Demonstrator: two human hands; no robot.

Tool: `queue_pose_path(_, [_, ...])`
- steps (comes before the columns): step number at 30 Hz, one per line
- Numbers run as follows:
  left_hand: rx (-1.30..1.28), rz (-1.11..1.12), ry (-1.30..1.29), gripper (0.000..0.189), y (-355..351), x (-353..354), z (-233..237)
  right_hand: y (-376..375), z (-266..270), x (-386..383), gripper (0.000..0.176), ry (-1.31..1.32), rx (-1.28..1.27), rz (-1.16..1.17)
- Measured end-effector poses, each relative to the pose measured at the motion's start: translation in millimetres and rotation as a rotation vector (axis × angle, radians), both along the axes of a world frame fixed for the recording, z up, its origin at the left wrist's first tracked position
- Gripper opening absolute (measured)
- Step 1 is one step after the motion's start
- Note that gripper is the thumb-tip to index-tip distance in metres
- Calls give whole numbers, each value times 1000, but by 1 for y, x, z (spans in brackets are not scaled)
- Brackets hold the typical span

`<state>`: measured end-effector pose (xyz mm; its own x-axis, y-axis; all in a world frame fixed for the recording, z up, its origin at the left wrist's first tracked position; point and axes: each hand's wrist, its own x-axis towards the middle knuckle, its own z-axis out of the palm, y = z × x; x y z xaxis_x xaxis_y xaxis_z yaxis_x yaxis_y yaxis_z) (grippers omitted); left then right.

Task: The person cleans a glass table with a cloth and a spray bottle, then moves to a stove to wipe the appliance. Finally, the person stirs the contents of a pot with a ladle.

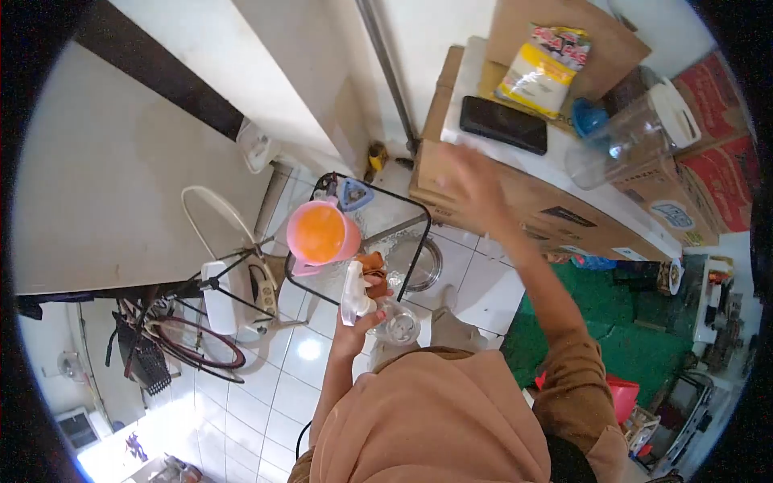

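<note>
My left hand (370, 312) is closed around a white plastic piece (353, 291) with a rounded bump, in front of my body. Crumpled brown material (374, 276) shows at its fingers; what that is, I cannot tell. Right beside this hand is a clear round plastic container (400, 325). My right hand (471, 183) is smeared by motion near the edge of the cardboard boxes, below a black phone (504, 125). A pink pitcher (348, 241) with orange contents stands on the glass-topped table (386, 211), with a blue triangular object (354, 195) behind it.
A yellow-and-white packet (544, 71), a clear jar with a white lid (624, 138) and a blue item (589, 117) sit on the white surface at right. Cardboard boxes (555, 213) form its side. A bicycle (197, 346) and a white appliance (221, 298) are at left.
</note>
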<state>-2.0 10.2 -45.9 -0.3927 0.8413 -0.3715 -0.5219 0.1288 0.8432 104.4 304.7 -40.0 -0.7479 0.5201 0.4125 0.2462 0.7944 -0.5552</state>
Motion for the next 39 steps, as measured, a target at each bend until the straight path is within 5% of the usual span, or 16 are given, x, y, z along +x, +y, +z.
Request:
queue_pose_path(4, [14, -37, -83, 61, -5, -5, -13, -118, -55, 13, 50, -103, -1118, 437])
queue_pose_path(9, [-87, -51, -198, 62, -8, -3, -58, -186, -100, 11, 62, 387, -2034, 236])
queue_pose_path(12, [-232, -112, -244, 68, -10, 7, -101, -193, -144, 8, 53, 484, -2197, -36])
queue_pose_path(14, [-267, -170, -190, 68, -14, 9, -134, -192, -181, 10, 39, 435, -2188, -70])
queue_pose_path(17, [-205, -51, -360, 81, -1, 17, -149, -188, -260, 26, 29, 420, -1967, -414])
queue_pose_path(19, [-245, -74, -327, 78, 1, 14, -176, -165, -285, 37, 26, 700, -1823, -650])
queue_pose_path(25, [-356, -35, -275, 31, 10, 5, -258, -135, -294, 101, 20, 556, -1581, -692])
queue_pose_path(28, [-494, 16, -106, 25, 24, -5, -296, -142, -299, 124, 23, 440, -1539, -793])
queue_pose_path(32, [-516, 115, -66, 24, 51, -20, -306, -157, -304, 131, 22, 401, -1536, -781])
queue_pose_path(34, [-627, 29, 269, 34, 61, -26, -305, -163, -303, 125, 20, 404, -1569, -790])
queue_pose_path(39, [-647, 83, 393, 35, 68, -25, -323, -173, -300, 110, 18, 400, -1616, -725])
